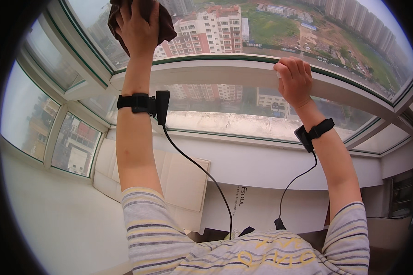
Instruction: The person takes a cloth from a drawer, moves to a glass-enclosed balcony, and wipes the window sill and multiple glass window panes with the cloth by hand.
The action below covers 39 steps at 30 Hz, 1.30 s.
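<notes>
At the top left of the head view, my left hand [139, 32] presses a dark brown cloth [165, 24] flat against the large window pane [268, 27]. The cloth is bunched around the palm and sticks out on both sides. My right hand [294, 80] rests with curled fingers on the white window rail [210, 70], gripping its upper edge; a small white thing shows at its thumb side, too little to name. Each wrist wears a black strap with a small black device and a cable.
Below the rail is a lower pane [206, 99] with a concrete ledge outside. A beige folded pad [182, 185] and a white box or board [268, 206] bearing writing lie under the white sill [247, 158]. Side windows [77, 144] stand at the left.
</notes>
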### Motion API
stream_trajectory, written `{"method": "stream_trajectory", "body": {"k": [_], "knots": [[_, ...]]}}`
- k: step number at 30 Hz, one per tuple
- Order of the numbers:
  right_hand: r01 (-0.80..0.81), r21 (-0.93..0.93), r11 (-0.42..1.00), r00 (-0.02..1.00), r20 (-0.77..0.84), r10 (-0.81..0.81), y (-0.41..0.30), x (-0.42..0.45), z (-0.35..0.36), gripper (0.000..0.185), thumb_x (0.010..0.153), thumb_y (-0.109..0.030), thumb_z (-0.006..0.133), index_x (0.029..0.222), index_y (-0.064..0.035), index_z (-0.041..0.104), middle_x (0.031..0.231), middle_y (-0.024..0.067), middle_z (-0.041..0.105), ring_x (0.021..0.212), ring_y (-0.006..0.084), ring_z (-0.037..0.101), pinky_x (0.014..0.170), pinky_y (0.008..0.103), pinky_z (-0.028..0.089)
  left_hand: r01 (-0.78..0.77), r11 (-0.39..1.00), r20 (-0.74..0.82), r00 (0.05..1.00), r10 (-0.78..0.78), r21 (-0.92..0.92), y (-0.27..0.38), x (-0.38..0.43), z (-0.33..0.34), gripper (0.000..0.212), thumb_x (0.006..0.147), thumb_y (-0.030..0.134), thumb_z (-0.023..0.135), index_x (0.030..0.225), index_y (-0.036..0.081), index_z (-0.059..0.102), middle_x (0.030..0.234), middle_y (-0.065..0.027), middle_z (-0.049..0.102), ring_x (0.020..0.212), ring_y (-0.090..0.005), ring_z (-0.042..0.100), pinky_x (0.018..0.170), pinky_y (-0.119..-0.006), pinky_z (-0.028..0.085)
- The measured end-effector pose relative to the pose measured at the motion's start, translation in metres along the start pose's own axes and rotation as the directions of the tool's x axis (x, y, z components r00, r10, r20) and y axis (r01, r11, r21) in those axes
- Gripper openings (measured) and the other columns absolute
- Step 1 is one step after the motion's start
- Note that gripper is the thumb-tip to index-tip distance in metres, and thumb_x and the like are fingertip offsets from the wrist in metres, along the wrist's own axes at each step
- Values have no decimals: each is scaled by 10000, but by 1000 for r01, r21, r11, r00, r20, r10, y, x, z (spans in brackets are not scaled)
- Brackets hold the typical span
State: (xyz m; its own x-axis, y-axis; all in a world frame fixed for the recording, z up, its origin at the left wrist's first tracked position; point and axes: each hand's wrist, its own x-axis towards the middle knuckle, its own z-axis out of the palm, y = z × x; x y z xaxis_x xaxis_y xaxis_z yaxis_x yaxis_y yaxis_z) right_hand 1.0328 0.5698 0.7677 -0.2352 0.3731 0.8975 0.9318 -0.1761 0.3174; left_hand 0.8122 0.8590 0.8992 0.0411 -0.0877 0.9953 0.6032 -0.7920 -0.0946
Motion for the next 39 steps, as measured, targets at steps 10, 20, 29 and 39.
{"method": "stream_trajectory", "body": {"k": [10,20,29,39], "knots": [[-7,12,1000,1000,24,6,-4,0,4,199,775,-74,647,940,-146,562,943,-12,571,950,195,585,843,333,428,314,947,126,944,-305,-67,-35,-141,-29,481,951,417,597,1299,86,596,1388,-205,502,1244,-416,454,1089,-489,283],[14,0,1000,1000,20,-14,0,-5,5,278,748,-3,580,985,-147,593,1011,-4,606,985,210,581,827,344,426,-136,918,276,928,250,-371,118,-149,-48,566,730,292,772,1276,274,623,1231,-65,532,1092,-326,479,1027,-517,333],[-64,10,998,979,195,61,0,-13,3,238,816,-120,620,1051,-106,587,1083,95,584,1071,283,568,912,436,432,-8,980,158,987,40,-199,49,-180,-42,489,813,299,745,1269,173,620,1244,-130,523,1132,-369,445,1017,-514,326],[-7,199,980,999,-37,15,6,-6,-2,110,816,-103,612,909,-102,555,894,55,541,894,255,560,810,388,433,42,939,248,968,47,-342,195,-215,-28,554,804,227,698,1347,198,592,1347,-200,444,1165,-468,389,998,-580,340]]}}
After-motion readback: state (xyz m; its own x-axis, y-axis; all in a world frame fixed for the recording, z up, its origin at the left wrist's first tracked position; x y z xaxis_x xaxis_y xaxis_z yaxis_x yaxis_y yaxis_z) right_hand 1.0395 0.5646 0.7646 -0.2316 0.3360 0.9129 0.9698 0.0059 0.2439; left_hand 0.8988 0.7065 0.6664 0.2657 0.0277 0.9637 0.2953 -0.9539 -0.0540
